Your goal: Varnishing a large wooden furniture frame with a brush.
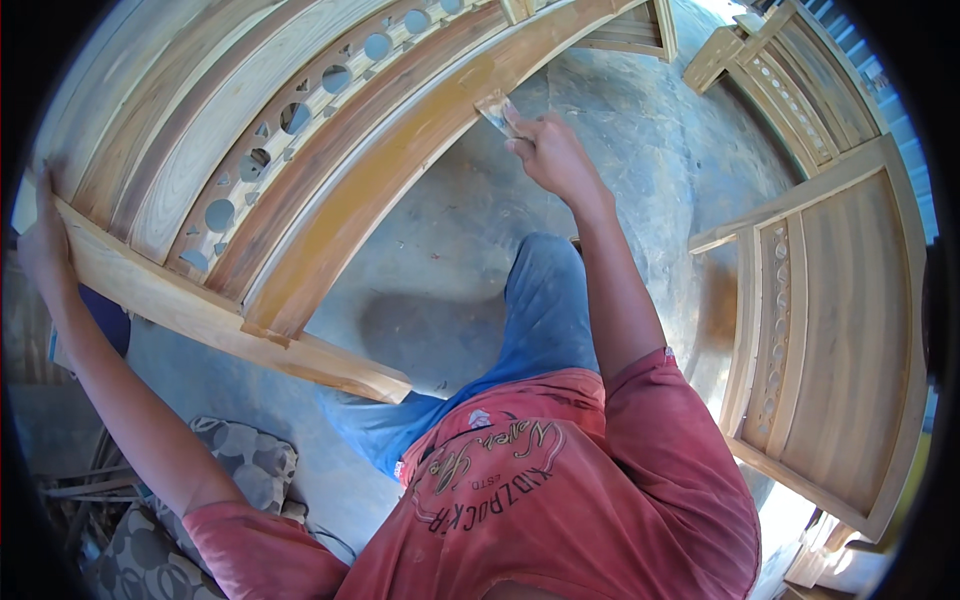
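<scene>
A large wooden headboard panel [160, 200] with slats and a row of round cut-outs stands tilted in front of me. My left hand [45, 240] grips the far left end of its post [160, 290], the fingers partly hidden and dim near the picture's rim. In my right hand [553, 158] is a putty knife [494, 110], its flat blade against the curved lower rail [350, 200]. Yellow-brown filler is smeared along much of that rail. The rail's left end meets the post, where a darker smear shows.
Two similar wooden panels, one nearer [850, 330] and one farther [800, 90], stand at the right. Patterned cushions [240, 465] and thin sticks lie at the lower left. Below the headboard, the grey concrete floor [430, 250] carries a few specks.
</scene>
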Available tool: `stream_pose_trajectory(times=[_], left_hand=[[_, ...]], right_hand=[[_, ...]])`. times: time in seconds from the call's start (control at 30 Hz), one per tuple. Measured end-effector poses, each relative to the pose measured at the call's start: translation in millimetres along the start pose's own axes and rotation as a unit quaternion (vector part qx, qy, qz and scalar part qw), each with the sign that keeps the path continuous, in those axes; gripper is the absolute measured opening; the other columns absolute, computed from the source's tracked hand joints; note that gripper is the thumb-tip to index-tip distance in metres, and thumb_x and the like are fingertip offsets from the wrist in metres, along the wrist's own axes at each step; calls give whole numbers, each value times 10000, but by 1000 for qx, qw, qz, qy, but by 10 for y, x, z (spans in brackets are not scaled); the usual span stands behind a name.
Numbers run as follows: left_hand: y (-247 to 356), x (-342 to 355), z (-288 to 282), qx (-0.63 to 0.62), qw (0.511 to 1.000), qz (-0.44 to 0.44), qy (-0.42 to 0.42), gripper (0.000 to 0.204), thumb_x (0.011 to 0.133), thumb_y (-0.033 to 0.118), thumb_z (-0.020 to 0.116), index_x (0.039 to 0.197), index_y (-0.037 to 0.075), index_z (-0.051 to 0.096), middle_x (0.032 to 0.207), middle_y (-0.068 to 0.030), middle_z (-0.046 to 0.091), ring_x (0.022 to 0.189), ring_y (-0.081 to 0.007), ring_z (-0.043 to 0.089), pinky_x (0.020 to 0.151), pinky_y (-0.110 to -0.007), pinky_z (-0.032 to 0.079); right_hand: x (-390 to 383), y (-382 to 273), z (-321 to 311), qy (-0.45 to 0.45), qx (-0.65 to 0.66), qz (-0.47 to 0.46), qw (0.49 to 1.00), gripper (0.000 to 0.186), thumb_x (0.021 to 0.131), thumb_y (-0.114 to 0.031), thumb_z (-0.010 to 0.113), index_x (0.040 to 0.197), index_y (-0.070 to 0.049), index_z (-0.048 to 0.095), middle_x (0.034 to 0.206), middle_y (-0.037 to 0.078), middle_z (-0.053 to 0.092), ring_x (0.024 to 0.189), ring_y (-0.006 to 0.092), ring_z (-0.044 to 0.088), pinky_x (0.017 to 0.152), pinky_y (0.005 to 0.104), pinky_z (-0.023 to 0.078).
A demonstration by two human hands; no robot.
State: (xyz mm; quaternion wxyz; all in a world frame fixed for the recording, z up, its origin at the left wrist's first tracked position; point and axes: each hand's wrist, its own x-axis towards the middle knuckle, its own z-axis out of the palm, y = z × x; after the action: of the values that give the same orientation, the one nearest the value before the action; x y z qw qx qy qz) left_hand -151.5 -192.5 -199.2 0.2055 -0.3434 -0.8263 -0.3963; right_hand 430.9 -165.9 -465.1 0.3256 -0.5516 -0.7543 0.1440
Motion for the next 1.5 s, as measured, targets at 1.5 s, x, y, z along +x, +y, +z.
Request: stream_pose_trajectory(times=[1.5], left_hand=[[80,23,61,17,1000,-3,14,1183,676,909,574,1263,-117,622,1224,-265,656,1051,-332,690,912,-395,555]], right_hand=[[-302,-649,519,85,183,-47,978,480,914,-67,649,1391,-94,605,1001,126,551,797,233,515,741,308,459]])
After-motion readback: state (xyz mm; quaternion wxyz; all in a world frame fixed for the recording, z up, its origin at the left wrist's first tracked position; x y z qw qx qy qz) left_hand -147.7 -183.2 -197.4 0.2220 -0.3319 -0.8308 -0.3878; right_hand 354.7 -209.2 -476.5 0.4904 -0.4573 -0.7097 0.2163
